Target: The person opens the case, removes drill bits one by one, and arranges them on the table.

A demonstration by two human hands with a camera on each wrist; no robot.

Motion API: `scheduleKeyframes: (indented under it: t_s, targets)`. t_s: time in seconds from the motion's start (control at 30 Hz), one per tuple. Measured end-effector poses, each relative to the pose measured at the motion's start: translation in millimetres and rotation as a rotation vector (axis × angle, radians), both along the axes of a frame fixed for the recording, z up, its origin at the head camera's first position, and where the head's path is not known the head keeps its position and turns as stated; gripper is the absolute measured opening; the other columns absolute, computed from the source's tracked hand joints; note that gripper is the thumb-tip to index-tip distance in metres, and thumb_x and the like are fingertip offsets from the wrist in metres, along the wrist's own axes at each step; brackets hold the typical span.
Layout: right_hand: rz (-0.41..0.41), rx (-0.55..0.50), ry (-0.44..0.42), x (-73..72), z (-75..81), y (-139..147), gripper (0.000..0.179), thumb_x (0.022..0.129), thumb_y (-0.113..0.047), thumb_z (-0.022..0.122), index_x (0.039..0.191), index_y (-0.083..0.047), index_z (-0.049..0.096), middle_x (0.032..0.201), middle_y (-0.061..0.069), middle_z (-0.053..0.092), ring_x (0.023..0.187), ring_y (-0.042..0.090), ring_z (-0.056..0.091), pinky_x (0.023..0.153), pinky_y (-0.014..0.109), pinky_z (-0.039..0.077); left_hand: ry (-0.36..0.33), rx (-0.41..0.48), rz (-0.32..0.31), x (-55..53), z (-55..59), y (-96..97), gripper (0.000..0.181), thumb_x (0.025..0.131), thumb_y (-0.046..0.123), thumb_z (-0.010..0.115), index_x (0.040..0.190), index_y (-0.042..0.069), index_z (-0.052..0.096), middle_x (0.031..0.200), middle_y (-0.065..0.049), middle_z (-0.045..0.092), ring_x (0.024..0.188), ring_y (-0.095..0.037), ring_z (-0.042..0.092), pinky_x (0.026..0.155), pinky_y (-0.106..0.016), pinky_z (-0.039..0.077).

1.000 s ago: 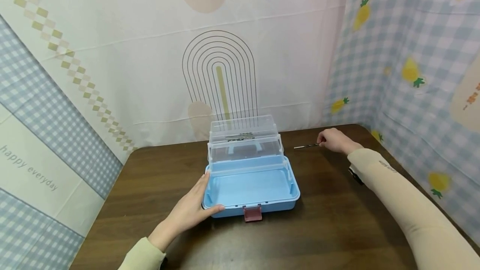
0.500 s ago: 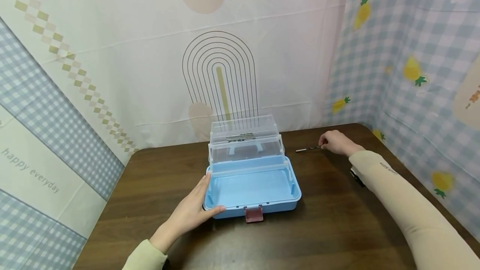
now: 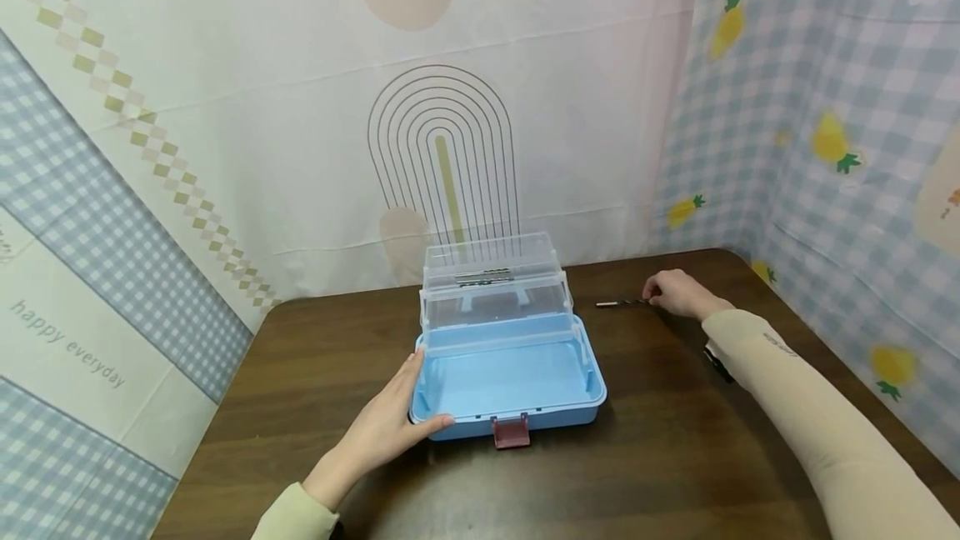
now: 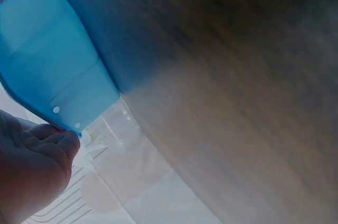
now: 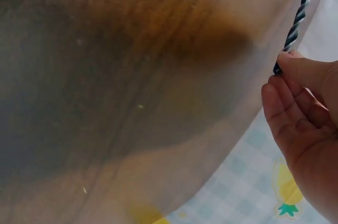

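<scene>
In the head view my left hand (image 3: 386,419) rests at the left front corner of a pale blue toolbox (image 3: 510,375). Its thumb lies along the front rim and its straight fingers run along the left side. The toolbox stands open, its clear trays raised at the back. My right hand (image 3: 678,294) pinches one end of a drill bit (image 3: 611,303) between thumb and fingertips, right of the box and close over the table. In the right wrist view the dark spiral of the drill bit (image 5: 297,20) shows, with its pale smooth shank pointing away.
Several drill bits (image 3: 483,277) lie in a raised clear tray (image 3: 491,255). A dark red latch (image 3: 512,432) hangs at the toolbox's front. The brown wooden table (image 3: 600,473) meets a patterned cloth wall (image 3: 600,107) behind, with a checked cloth (image 3: 810,190) at the right.
The drill bit's free end has dropped slightly toward the table, still pinched by my right hand. My left hand stays on the toolbox. The head view has shifted a little.
</scene>
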State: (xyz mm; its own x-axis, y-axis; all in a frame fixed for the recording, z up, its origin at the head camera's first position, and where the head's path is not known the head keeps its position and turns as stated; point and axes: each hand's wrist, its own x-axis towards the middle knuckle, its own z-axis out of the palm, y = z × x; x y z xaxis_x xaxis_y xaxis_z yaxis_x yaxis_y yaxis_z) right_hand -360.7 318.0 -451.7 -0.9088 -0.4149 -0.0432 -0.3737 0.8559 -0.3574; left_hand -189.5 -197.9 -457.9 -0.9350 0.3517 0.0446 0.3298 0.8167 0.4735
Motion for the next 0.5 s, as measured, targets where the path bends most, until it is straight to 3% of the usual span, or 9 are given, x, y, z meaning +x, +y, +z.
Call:
scheduleKeyframes:
  t_s: [0.2, 0.5]
  targets:
    - [-0.003, 0.012, -0.052, 1.2, -6.3, 0.3, 0.015, 0.093, 0.008, 0.06, 0.101, 0.002, 0.07, 0.096, 0.013, 0.067, 0.088, 0.03, 0.062, 0.077, 0.047, 0.052, 0.012, -0.005, -0.003, -0.4, -0.9, 0.5, 0.116, 0.08, 0.081, 0.058, 0.163, 0.022, 0.002, 0.167, -0.002, 0.011, 0.151, -0.018, 0.018, 0.116, -0.048, 0.031]
    - [-0.008, 0.013, -0.037, -3.3, -8.9, -1.1, 0.015, 0.091, 0.008, 0.06, 0.101, 0.002, 0.07, 0.096, 0.014, 0.068, 0.087, 0.03, 0.062, 0.076, 0.048, 0.051, 0.033, -0.018, -0.005, -1.2, 0.3, -0.9, 0.117, 0.08, 0.081, 0.059, 0.164, 0.019, 0.005, 0.167, -0.006, 0.014, 0.151, -0.021, 0.02, 0.116, -0.048, 0.032]
